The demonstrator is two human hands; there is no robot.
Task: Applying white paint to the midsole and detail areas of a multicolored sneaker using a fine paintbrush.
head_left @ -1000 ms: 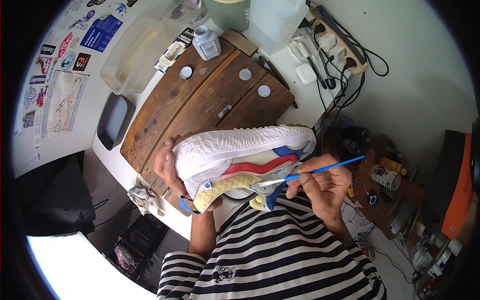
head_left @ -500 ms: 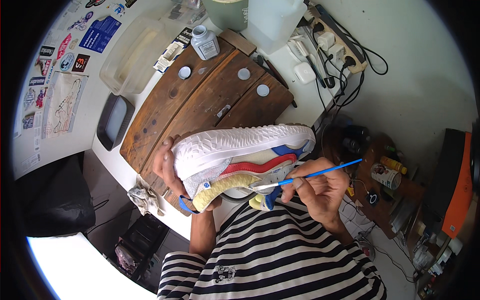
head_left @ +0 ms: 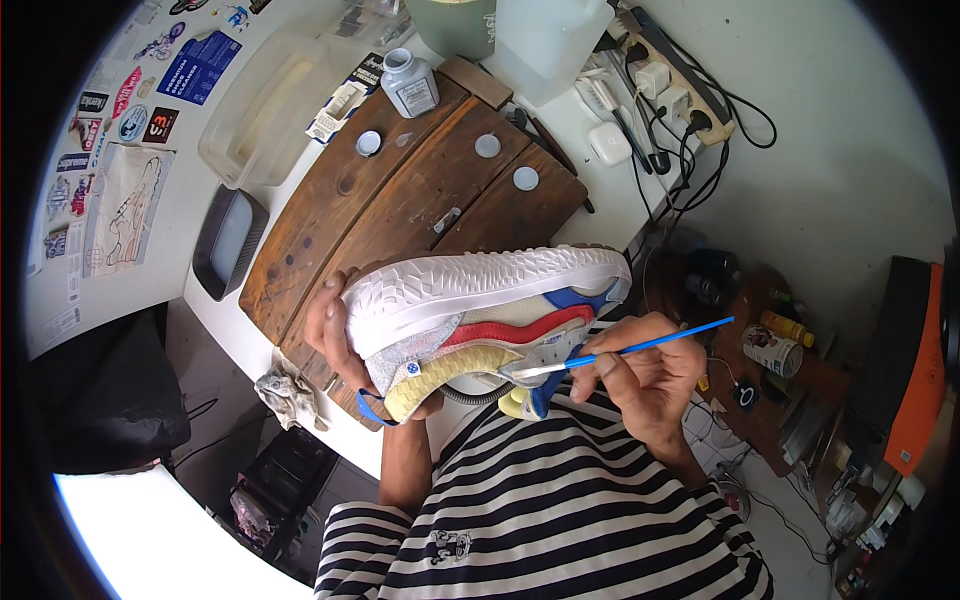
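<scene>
Evidently, the left hand grips the shoe by its heel, between both hands; the right hand pinches the brush, bristles at the grey panel just leftward. A hand slip or shoe roll could smear the yellow panel.

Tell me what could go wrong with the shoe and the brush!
The bristles of the brush in the right hand are very near the yellow panel, so a wobble might smudge it.

The grey bottle looks uncapped on the wooden board, so a bump could tip and spill it.

The left hand holds the shoe near one end; if that grip loosens, the shoe might slip.
</scene>
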